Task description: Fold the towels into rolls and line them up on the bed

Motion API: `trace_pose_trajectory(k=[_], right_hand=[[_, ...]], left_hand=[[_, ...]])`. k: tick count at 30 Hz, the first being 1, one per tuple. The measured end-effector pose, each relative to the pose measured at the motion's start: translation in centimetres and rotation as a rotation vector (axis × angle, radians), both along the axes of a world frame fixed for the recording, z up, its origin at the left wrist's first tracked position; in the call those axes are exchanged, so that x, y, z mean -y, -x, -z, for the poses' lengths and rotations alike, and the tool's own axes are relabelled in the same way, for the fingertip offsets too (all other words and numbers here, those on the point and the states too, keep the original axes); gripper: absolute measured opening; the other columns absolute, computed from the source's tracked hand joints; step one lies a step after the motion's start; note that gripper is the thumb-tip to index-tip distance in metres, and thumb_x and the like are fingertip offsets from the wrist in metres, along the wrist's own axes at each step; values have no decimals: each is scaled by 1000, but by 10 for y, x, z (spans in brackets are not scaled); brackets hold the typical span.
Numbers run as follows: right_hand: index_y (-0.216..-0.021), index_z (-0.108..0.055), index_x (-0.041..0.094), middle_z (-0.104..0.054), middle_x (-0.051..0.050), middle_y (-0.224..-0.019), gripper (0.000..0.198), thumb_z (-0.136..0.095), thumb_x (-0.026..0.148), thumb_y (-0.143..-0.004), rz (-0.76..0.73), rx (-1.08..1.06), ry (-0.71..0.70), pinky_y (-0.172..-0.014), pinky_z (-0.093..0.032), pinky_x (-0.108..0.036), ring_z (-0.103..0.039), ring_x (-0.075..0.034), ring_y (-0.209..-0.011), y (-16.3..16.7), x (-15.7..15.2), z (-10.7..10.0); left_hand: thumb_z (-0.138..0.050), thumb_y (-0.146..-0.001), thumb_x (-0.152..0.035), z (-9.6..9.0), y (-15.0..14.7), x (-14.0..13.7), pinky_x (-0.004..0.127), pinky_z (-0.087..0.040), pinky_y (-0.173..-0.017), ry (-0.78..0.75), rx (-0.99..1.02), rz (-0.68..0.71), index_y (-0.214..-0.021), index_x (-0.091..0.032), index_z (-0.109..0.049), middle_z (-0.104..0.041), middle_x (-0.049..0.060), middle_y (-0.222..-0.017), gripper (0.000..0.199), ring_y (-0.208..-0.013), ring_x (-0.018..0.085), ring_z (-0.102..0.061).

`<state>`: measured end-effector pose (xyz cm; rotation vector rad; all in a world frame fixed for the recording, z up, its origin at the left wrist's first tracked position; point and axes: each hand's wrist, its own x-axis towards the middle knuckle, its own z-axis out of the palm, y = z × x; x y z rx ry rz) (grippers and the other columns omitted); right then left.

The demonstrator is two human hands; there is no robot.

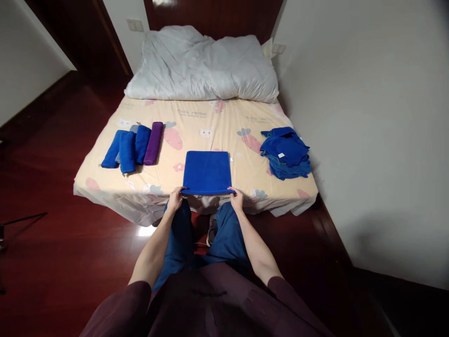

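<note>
A blue towel [207, 171], folded into a flat rectangle, lies at the front edge of the bed. My left hand [175, 199] pinches its near left corner, and my right hand [236, 198] pinches the near right corner. Between them the towel's near edge runs straight and looks slightly turned up. Rolled blue towels [127, 150] and a purple rolled towel [153, 143] lie to the left on the bed. On the right sits a loose pile of blue towels [286, 152] with a small white tag showing.
The bed [206, 117] has a yellow sheet with carrot prints. A folded pale quilt [206, 68] spans its head end. A white wall [368, 117] stands close on the right. Dark red floor [101, 248] surrounds my legs, and a thin black stand [21, 220] is at far left.
</note>
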<state>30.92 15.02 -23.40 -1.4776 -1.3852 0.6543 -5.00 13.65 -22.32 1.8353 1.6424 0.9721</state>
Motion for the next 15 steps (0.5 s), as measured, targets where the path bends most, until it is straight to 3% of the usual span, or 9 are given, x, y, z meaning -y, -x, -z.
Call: trace_pose_trajectory(k=[3, 6, 9, 15], right_hand=[[-107, -78, 12, -79, -15, -105, 35, -54, 29, -89, 65, 60, -7, -87, -60, -40, -73, -25, -89, -1, 3, 5], [-105, -77, 11, -78, -16, -98, 40, -53, 42, -94, 104, 136, -3, -84, -59, -37, -72, -24, -85, -4, 4, 9], [-97, -76, 12, -77, -16, -90, 44, -52, 48, -96, 131, 169, 3, -85, -59, -39, -71, -26, -85, -3, 2, 11], [-102, -76, 14, -76, -17, -103, 46, -47, 50, -100, 194, 259, 14, -94, -56, -40, -71, -27, -98, 4, -4, 8]], left_hand=[[-42, -89, -18, 0, 1, 1, 45, -54, -103, 20, -21, -58, -118, -18, -66, -71, 13, -118, 38, -112, 27, -67], [-40, -96, -27, 1, 0, -1, 43, -56, -97, 30, -21, -75, -116, -19, -66, -72, 13, -112, 33, -106, 26, -69], [-40, -98, -30, 2, -3, -5, 42, -56, -93, 36, -29, -88, -110, -19, -66, -72, 12, -105, 31, -100, 26, -69], [-45, -99, -33, 2, -4, -7, 45, -54, -95, 24, -76, -151, -101, -20, -65, -68, 13, -98, 24, -101, 28, -65]])
